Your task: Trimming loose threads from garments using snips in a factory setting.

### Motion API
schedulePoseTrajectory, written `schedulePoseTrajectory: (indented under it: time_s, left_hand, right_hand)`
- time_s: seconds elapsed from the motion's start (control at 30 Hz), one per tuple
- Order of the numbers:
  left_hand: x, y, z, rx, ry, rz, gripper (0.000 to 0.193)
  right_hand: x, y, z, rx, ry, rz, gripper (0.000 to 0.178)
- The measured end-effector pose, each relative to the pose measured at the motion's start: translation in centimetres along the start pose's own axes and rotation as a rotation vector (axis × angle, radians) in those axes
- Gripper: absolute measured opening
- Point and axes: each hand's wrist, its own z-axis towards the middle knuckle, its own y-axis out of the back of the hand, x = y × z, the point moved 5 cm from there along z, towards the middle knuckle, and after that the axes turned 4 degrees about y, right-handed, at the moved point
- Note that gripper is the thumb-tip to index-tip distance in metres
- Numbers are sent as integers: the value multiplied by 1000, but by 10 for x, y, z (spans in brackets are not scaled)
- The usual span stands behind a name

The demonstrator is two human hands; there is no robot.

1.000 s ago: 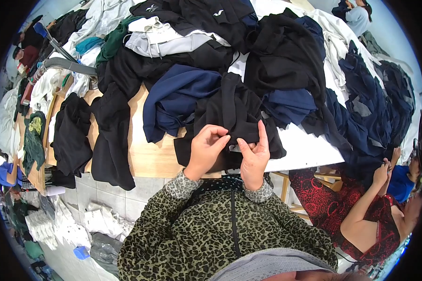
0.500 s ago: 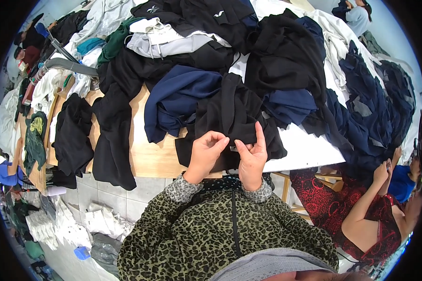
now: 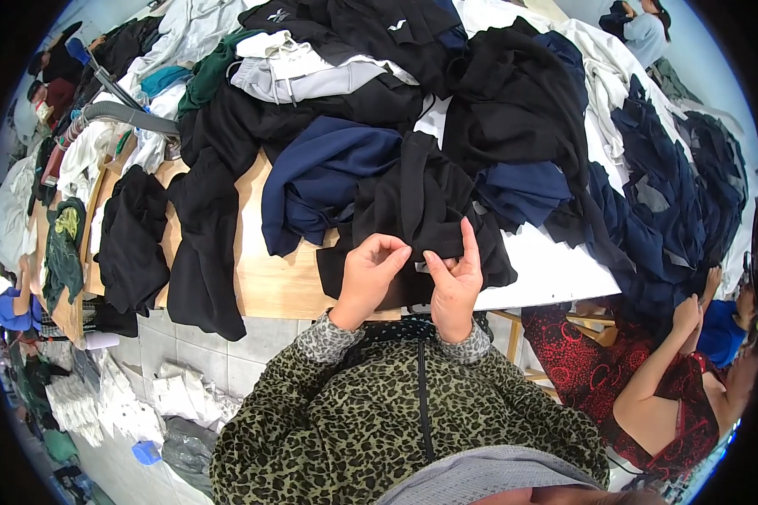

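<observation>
The left hand [image 3: 366, 276] has its thumb and forefinger pinched together on the near edge of a black garment [image 3: 408, 198]. The right hand [image 3: 455, 290], just beside it, has its thumb at the same edge and its forefinger straight, pointing away from the body; whether it grips the cloth, I cannot tell. The two hands are apart.

The garment lies bunched at the near side of the table [image 3: 269, 282], in front of the person. It is matt, plain and softly creased. It narrows toward its far end, and its main folds run away from the person; the edge at the hands runs left to right. Being crumpled, it shows no clear long axis overall.

Two navy pieces flank it: a larger one [image 3: 320, 181] on the left and a smaller one [image 3: 524, 192] on the right. Farther left, two black pieces hang toward the table's edge, one [image 3: 133, 244] beside the other [image 3: 204, 252]. Beyond lie one grey piece [image 3: 312, 82] and, right of it, one big black heap [image 3: 518, 101]. One co-worker [image 3: 648, 391] is at the near right, in red-and-black patterned clothes.
</observation>
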Motion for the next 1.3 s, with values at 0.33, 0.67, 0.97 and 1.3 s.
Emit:
schedulePoseTrajectory:
  time_s: [0.33,0.67,0.97,1.3]
  left_hand:
    - [-3,-6,-5,-14,46,27,10]
    - [3,-4,-4,68,242,-154,10]
    - [9,5,-2,120,318,-336,9]
    - [3,31,-9,69,95,74,52]
  right_hand:
    - [2,-4,-4,3,83,-113,70]
    - [-6,0,-5,-3,-13,-9,70]
    - [-9,1,-1,-9,-96,135,71]
    - [-19,6,5,-7,-302,392,66]
